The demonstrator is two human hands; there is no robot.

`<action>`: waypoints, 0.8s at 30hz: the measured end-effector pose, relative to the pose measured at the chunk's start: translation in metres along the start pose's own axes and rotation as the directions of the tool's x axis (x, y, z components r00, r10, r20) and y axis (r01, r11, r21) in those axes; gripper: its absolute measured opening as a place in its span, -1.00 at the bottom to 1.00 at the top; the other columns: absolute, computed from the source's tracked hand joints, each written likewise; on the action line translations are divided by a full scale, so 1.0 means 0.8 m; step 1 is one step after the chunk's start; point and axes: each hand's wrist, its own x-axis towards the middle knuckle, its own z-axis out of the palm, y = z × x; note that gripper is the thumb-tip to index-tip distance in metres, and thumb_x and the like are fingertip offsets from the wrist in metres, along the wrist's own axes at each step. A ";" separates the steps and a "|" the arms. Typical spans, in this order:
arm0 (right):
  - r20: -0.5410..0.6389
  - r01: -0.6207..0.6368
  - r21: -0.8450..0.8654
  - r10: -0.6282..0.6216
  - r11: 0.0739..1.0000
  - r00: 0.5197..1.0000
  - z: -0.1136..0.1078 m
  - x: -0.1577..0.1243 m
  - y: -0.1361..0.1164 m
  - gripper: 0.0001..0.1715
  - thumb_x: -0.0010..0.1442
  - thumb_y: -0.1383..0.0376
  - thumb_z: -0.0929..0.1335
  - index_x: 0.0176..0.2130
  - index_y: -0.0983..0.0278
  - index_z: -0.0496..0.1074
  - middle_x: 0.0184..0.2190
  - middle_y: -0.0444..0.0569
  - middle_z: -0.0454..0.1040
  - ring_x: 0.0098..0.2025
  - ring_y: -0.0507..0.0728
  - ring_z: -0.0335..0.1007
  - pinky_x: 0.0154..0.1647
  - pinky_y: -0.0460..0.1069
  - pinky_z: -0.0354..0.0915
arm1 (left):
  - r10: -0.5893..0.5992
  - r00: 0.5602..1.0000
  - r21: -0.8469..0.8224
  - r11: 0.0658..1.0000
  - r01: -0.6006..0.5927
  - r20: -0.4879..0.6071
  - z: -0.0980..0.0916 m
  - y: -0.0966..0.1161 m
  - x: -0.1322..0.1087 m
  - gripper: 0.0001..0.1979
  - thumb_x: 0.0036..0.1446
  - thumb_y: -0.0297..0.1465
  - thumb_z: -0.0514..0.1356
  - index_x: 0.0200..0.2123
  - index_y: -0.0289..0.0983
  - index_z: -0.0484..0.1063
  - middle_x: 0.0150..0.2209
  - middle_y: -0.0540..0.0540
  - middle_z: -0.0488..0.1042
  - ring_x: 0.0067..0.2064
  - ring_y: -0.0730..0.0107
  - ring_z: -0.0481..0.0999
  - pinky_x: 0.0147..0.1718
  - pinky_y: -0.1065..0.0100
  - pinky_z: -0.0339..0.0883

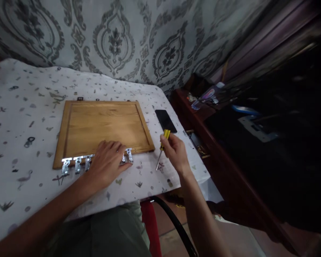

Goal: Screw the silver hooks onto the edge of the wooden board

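A wooden board point(104, 123) with a raised frame lies flat on the table. Several shiny metal hook-like fittings point(78, 165) line its near edge. My left hand point(107, 160) rests palm down over that edge, fingers lying on the board and the thumb held apart beside the fittings at the right; whatever is under the palm is hidden. Off the board's right corner, my right hand point(175, 150) is closed round the yellow handle of a screwdriver point(166, 135). Its metal shaft slants down toward the tablecloth, clear of the board.
A black phone point(166, 120) lies on the patterned white tablecloth point(21, 142), just beyond my right hand. To the right stands dark red furniture point(219, 153) with a clear bottle point(207, 95) on it. A grey patterned curtain or wall covering point(115, 39) rises behind the table.
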 end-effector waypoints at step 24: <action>-0.037 -0.131 -0.131 0.127 0.983 0.991 0.009 0.015 0.053 -0.30 0.10 -0.21 0.18 -0.17 0.19 0.57 -0.31 0.09 0.69 -0.26 0.36 0.65 -0.25 0.14 0.45 | -0.573 0.781 -0.147 0.819 0.555 -0.249 -0.088 -0.284 -0.009 -0.75 0.36 -0.29 0.14 -0.09 -0.29 0.56 -0.07 -0.18 0.59 -0.05 0.18 0.59 -0.02 0.15 0.47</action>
